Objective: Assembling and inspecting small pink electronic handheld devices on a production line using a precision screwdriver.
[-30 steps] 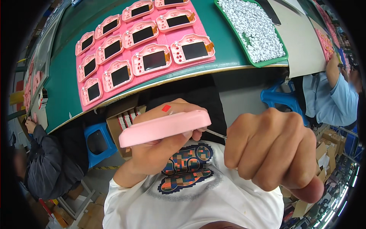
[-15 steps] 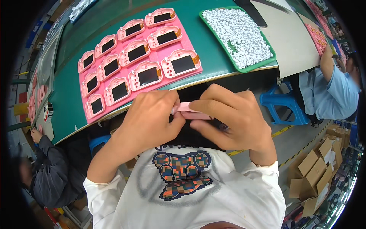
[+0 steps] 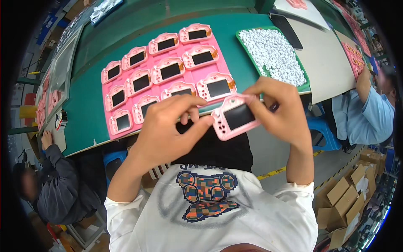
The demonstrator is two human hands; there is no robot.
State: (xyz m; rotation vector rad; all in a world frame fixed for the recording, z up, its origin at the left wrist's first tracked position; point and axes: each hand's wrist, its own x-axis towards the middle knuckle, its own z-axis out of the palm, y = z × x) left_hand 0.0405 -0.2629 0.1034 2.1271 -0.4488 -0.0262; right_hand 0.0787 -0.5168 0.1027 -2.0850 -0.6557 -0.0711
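Note:
A pink handheld game console shell (image 3: 222, 128) with a dark screen is held over the table's front edge, its screen side up and slightly tilted. My right hand (image 3: 279, 111) grips it by the upper right, thumb on the front; its other fingers are partly hidden. At the shell's left edge is my left hand (image 3: 170, 128), thumb tip at the rim and index finger stretched apart. Beyond my hands, similar pink shells (image 3: 168, 70) with screens lie in rows on a pink board (image 3: 191, 76); my left hand covers part of the nearest row.
On the green table (image 3: 86, 113), a green tray (image 3: 247, 52) of small white parts stands right of the board, beside a dark flat panel (image 3: 286, 31). People sit at left and right. A blue stool (image 3: 323, 136) and open cardboard boxes (image 3: 344, 193) are at right.
The shell, seen edge-on between both hands before, now has its screen face turned up. My right hand has moved up and right; the left has loosened its fingers. The view has shifted.

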